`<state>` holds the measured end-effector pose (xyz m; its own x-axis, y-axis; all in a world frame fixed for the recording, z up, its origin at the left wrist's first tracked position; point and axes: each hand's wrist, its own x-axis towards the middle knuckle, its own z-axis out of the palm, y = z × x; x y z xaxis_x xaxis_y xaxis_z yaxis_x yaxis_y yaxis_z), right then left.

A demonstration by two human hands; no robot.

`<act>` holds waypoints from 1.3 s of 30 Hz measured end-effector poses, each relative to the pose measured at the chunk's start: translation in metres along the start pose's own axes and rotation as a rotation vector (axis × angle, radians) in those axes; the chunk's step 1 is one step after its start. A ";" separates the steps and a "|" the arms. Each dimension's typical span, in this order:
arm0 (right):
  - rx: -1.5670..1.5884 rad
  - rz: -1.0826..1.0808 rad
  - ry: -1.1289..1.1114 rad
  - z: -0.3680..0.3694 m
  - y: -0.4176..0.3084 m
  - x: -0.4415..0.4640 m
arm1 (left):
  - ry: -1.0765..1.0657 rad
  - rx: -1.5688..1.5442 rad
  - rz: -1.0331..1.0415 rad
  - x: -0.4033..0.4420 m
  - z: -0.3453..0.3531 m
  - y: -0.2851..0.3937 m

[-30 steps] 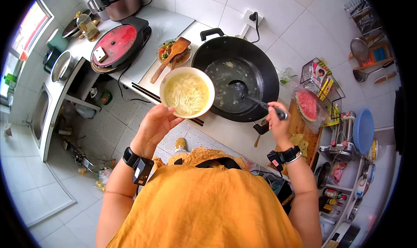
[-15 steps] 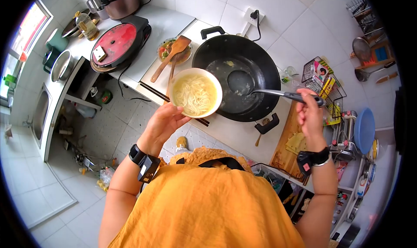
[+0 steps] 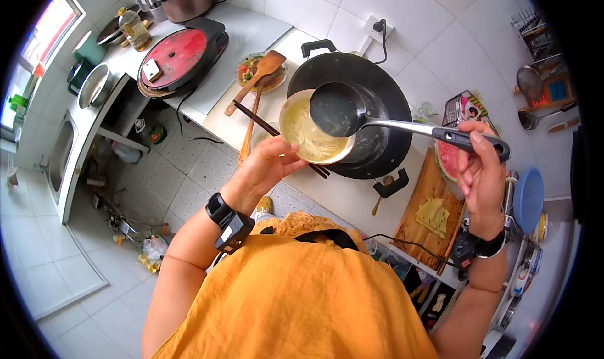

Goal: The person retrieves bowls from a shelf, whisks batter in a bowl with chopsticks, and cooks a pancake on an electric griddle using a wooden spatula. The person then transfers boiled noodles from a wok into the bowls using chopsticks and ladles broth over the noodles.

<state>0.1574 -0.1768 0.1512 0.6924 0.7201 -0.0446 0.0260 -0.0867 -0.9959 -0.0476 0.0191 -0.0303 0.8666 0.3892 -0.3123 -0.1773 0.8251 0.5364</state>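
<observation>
My left hand point(image 3: 272, 164) grips a bowl point(image 3: 302, 132) of noodles in broth, held at the left edge of the black wok point(image 3: 377, 101). Closed round the black handle of a metal ladle point(image 3: 402, 125), my right hand point(image 3: 481, 164) is to the right of the wok. The ladle's dark scoop hangs over the right part of the bowl and hides some of the noodles. Behind the bowl, a wooden spatula point(image 3: 267, 66) rests across a dish of chopped food point(image 3: 245, 72). Dark chopsticks point(image 3: 255, 116) pass partly beneath the bowl.
A cutting board point(image 3: 412, 230) with yellowish pieces point(image 3: 433, 217) lies right of the wok, near cut watermelon point(image 3: 447, 161) and a wire basket point(image 3: 454, 110). At the left are a red-topped electric pan point(image 3: 182, 50) and an oil bottle point(image 3: 133, 28). A blue basin point(image 3: 528, 198) stands far right.
The ladle has risen out of the wok and moved over the bowl. My left hand has carried the bowl rightward to the wok's edge. My right hand has shifted right.
</observation>
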 end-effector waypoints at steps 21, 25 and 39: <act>0.270 0.128 0.139 -0.024 0.060 0.009 | -0.004 0.036 -0.049 -0.019 -0.021 -0.004; 0.213 0.054 0.195 -0.022 0.100 0.011 | -0.001 0.038 -0.030 -0.028 -0.023 -0.003; -1.096 -0.620 -0.362 0.011 0.152 -0.016 | -0.105 0.052 -0.049 -0.045 0.013 -0.001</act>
<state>0.1420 -0.1941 -0.0001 0.1262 0.9704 0.2061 0.9565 -0.0639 -0.2846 -0.0804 -0.0051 -0.0063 0.9180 0.3020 -0.2568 -0.1118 0.8187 0.5632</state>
